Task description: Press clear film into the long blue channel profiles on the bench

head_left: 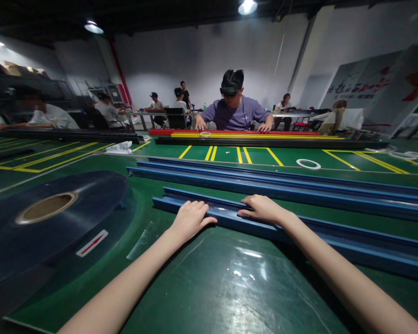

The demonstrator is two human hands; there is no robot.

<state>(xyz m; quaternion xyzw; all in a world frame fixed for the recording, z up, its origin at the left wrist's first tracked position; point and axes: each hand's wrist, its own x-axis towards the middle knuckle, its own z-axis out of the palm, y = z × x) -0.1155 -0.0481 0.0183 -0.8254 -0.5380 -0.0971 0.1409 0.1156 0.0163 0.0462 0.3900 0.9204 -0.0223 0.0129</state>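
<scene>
My left hand (pixel 191 219) lies palm down with its fingers (pixel 195 205) flat and spread on the near blue rail (pixel 299 232), close to its left end, gripping nothing. My right hand (pixel 262 208) rests on the same rail just to the right, fingers (pixel 245 213) loosely curled over its upper face, pressing rather than clasping. The rail lies on the green counter (pixel 212 287) and runs off to the right. Just behind it lie more blue rails (pixel 264 178), parallel to it. Clear film (pixel 237 269) shines on the counter between my forearms. To my left lies a big dark roll (pixel 48 218) with a cardboard core. Farther off, a white ring (pixel 308 163) sits on the counter, and a person in purple (pixel 235 113) leans over red and yellow rails (pixel 237 134).
</scene>
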